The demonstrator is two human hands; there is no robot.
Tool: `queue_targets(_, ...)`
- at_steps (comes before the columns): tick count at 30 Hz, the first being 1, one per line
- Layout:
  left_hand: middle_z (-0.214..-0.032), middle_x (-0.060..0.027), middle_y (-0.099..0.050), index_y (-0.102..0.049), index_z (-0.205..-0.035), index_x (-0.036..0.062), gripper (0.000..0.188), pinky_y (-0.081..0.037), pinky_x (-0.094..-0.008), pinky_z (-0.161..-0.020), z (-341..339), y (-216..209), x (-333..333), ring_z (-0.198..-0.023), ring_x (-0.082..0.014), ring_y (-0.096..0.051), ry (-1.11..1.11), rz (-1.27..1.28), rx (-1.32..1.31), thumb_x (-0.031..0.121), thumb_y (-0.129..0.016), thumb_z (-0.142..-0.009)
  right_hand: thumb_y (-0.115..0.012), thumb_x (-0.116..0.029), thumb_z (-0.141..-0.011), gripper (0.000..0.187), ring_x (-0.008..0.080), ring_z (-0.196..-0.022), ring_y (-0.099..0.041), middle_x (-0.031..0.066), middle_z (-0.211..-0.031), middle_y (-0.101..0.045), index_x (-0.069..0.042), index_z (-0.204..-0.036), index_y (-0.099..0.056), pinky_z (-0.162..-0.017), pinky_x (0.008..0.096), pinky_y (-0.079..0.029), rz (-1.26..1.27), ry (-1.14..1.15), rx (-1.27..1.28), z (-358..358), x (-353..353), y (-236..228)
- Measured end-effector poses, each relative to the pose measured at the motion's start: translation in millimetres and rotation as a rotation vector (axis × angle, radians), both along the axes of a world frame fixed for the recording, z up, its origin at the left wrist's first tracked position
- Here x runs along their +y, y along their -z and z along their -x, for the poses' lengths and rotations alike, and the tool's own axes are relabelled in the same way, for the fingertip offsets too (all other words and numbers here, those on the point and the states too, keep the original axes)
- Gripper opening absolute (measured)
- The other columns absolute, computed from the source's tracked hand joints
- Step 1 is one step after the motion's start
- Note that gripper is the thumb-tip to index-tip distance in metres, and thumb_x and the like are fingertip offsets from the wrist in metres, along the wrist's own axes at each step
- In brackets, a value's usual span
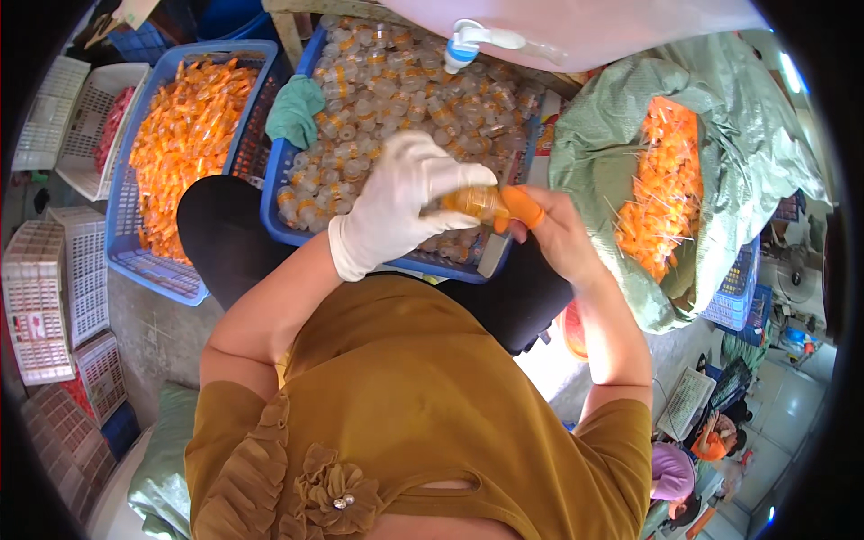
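Observation:
My left hand (387, 207), in a white glove, is closed around a small clear plastic bottle (473, 203) with an orange band. The bottle lies nearly sideways above my lap. At its right end, my right hand (562, 232) pinches with orange coverings on its fingertips. Whether a small cap or other piece sits between those fingers is hidden. Just beyond and below both hands is a blue crate (273, 200) heaped with similar small bottles (387, 76), many with orange bands.
Left stands a blue basket (196, 292) of orange pieces (191, 135). A green cloth (295, 110) hangs over the crate's edge. Right is an open green sack (589, 135) holding orange pieces with thin sticks (661, 193). A white spout with a blue collar (461, 54) hangs above the crate.

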State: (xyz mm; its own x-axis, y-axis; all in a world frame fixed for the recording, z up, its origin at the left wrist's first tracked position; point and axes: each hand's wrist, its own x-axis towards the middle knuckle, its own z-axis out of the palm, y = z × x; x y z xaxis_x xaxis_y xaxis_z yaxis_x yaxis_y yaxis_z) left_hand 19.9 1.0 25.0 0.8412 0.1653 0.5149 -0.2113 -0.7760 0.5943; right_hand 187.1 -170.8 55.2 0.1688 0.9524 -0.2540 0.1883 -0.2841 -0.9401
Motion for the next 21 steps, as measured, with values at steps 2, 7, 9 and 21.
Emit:
queue_targets(2,-0.095,0.0095,-0.056,-0.067,-0.104,0.0258,0.037,-0.033,-0.0472,-0.098,1.1,2.2,-18.3,-0.093,-0.0139,-0.052,-0.291,-0.464,-0.333,0.024,-0.073,-0.068,-0.063,-0.037,-0.09,0.04,0.018,-0.072,-0.055,0.0039,-0.085,-0.061,-0.002,-0.111,-0.06,-0.066,0.0316,-0.041,0.013,0.298,0.859,10.7,-14.5,24.7)
queue_targets(7,-0.095,0.0131,-0.057,-0.063,-0.105,0.0304,0.032,-0.025,-0.0475,-0.104,14.4,22.2,-20.1,-0.092,-0.0117,-0.055,-0.345,-0.512,-0.331,0.026,-0.071,-0.074,-0.045,-0.047,-0.098,0.049,0.0124,-0.061,-0.042,0.006,-0.082,-0.061,-0.002,-0.1,-0.064,-0.061,0.0254,-0.037,0.051,0.079,0.767,14.0,-9.9,24.0)
queue_targets(9,-0.094,0.0066,-0.061,-0.062,-0.11,0.0248,0.037,-0.025,-0.0465,-0.104,24.4,23.5,-4.2,-0.089,-0.0138,-0.059,-0.377,-0.455,-0.295,0.028,-0.073,-0.074,-0.038,-0.048,-0.101,0.055,0.0118,-0.067,-0.053,0.005,-0.081,-0.062,-0.001,-0.104,-0.065,-0.067,0.0242,-0.043,0.085,0.174,0.247,-1.7,-5.8,21.7)
queue_targets(21,-0.103,-0.0164,-0.066,-0.067,-0.104,0.0065,0.023,-0.051,-0.0402,-0.084,51.5,86.5,101.4,-0.093,-0.0332,-0.065,-0.736,-0.093,0.196,0.019,-0.067,-0.084,-0.059,-0.026,-0.09,0.025,0.0363,-0.091,-0.065,0.0157,-0.099,-0.069,-0.011,-0.109,-0.064,-0.078,0.045,-0.05,0.579,0.452,-1.412,-223.0,-109.9,27.5)
